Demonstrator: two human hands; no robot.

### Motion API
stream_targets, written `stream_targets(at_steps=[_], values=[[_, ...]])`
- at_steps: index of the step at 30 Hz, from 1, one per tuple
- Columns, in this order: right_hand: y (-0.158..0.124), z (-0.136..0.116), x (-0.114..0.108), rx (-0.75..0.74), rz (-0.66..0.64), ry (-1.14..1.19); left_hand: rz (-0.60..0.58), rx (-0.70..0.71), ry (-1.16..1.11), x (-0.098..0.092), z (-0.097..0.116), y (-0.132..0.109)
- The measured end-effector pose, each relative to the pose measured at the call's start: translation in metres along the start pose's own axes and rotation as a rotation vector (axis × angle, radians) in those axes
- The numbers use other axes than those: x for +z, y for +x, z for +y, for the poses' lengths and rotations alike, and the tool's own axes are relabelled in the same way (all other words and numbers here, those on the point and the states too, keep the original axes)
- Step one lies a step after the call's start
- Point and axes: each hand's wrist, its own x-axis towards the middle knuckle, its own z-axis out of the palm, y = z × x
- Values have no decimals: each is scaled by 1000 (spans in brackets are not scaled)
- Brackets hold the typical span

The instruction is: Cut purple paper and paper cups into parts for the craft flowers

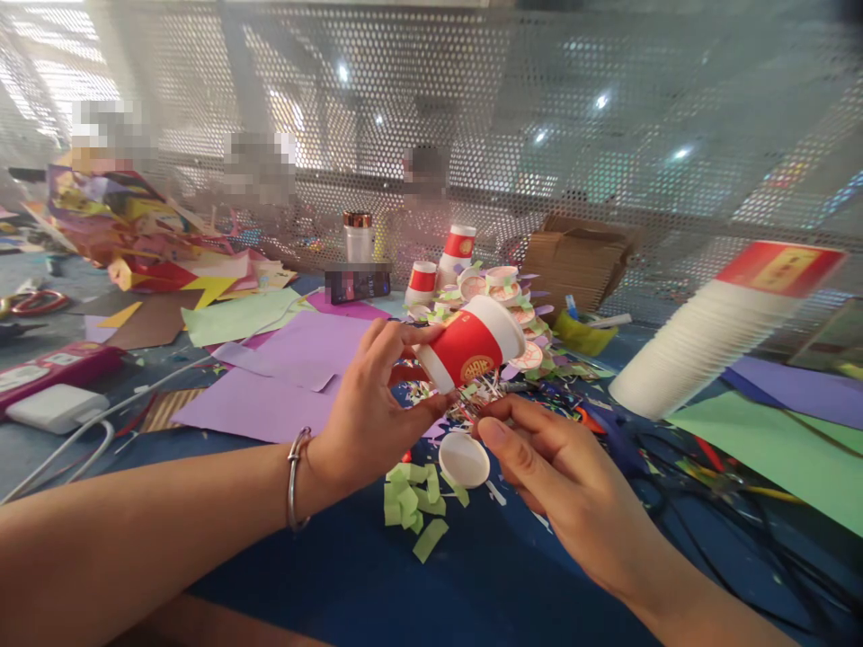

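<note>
My left hand (378,386) is closed round a red and white paper cup (475,337), which it holds up, tilted, with the wide end toward the upper right. Just below and to the right of the cup, my right hand (559,476) has thumb and forefinger pressed together; what they pinch, if anything, I cannot make out. Between the hands, a small round white paper piece (464,460) lies on the blue table (378,593). Several cut light-green paper strips (413,499) are scattered beside it.
A leaning stack of paper cups (707,341) stands at right, near black cables (734,530). Behind the held cup rise a heap of cup pieces (532,314) and two upright cups. Purple paper (262,404), a phone (359,284) and a white charger (57,409) lie leftward.
</note>
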Motion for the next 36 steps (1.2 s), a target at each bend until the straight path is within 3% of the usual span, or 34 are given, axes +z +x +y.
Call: stream_targets(at_steps=[9, 17, 21, 27, 33, 36], values=[[1, -1, 5, 4, 48, 66, -79, -123, -56, -3, 2, 0], [0, 0, 4, -18, -1, 109, -30, 60, 162, -5, 5, -1], [1, -2, 6, -19, 12, 130, -72, 133, 146, 2, 6, -4], [4, 1, 6, 7, 50, 142, -70, -89, -18, 12, 2, -2], [5, 2, 7, 62, 53, 286, -178, -254, -265, 9, 10, -4], [7, 2, 8, 81, 43, 334, -162, -318, -318, 7, 13, -5]])
